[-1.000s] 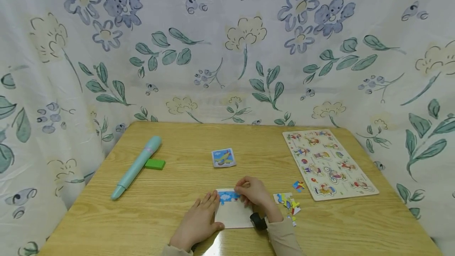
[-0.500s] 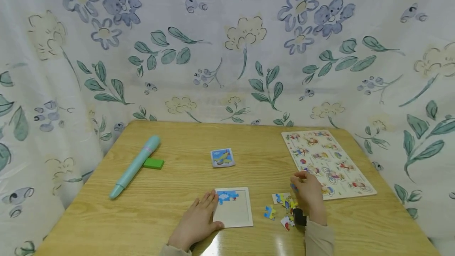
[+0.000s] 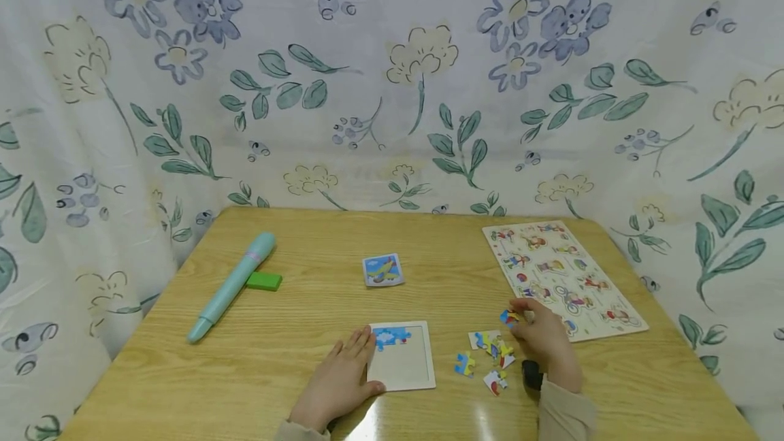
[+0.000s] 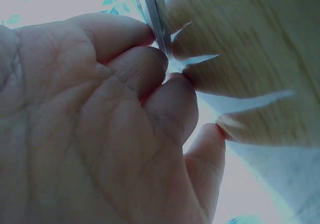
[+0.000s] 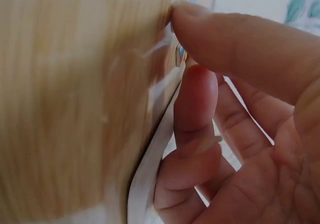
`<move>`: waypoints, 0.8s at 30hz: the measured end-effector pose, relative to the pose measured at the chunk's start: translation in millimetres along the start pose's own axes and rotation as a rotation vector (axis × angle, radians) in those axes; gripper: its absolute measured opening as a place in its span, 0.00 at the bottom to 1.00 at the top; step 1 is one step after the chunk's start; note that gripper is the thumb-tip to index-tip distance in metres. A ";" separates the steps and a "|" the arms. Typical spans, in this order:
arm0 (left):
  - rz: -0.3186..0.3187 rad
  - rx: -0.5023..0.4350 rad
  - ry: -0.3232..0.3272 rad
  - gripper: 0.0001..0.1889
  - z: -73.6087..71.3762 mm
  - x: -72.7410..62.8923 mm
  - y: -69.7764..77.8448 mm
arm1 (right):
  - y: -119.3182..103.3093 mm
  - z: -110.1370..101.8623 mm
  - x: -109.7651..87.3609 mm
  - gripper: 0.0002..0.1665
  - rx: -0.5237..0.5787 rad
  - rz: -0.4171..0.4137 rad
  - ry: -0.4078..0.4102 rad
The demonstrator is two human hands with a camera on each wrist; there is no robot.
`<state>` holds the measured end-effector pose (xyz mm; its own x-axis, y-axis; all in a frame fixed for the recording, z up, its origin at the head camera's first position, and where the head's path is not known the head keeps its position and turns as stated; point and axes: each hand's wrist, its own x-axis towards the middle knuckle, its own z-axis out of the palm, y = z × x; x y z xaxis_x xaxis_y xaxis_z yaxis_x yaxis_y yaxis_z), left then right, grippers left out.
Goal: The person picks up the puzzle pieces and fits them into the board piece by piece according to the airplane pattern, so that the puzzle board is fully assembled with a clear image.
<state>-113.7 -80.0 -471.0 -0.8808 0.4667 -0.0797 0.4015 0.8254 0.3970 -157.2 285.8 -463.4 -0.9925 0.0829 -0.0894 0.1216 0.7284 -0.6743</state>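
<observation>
My left hand [image 3: 339, 376] lies with fingers extended along the left side of a small white puzzle tray [image 3: 401, 369], fingertips on its rim. A few joined blue puzzle pieces [image 3: 392, 337] fill its upper left part. In the left wrist view, the left fingers [image 4: 172, 104] reach to the tray's edge. My right hand [image 3: 542, 332], with bent fingers, pinches a blue, red and yellow puzzle piece [image 3: 508, 318] beside the pegboard. The right wrist view shows that piece's edge [image 5: 180, 55] between thumb and index finger, close to the tabletop; the fingers hide most of it.
Several loose puzzle pieces [image 3: 493, 346] lie in a heap right of the tray. A picture card [image 3: 383, 270] lies behind it. A wooden picture board [image 3: 566, 284] is at the right. A teal pen-shaped object [image 3: 233, 288] and a green block [image 3: 265, 282] are at the left.
My right hand has moved from the tray rightward over the loose pieces to the piece by the picture board. Two pieces now lie apart from the heap. My left hand has stayed on the tray.
</observation>
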 end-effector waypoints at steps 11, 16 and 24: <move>0.008 0.011 0.012 0.46 3.6 -0.6 -2.3 | -28.9 29.3 7.0 0.17 0.120 -0.078 -0.113; 0.007 0.008 0.010 0.46 5.3 0.5 -3.8 | -31.1 31.6 9.0 0.12 0.099 -0.078 -0.106; 0.004 0.010 0.007 0.46 4.1 0.7 -1.7 | -32.7 27.7 6.4 0.13 0.029 -0.065 -0.070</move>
<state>-113.9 -79.8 -475.5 -0.8811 0.4675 -0.0718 0.4070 0.8268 0.3884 -167.3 243.7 -462.2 -0.9954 -0.0125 -0.0953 0.0582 0.7106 -0.7012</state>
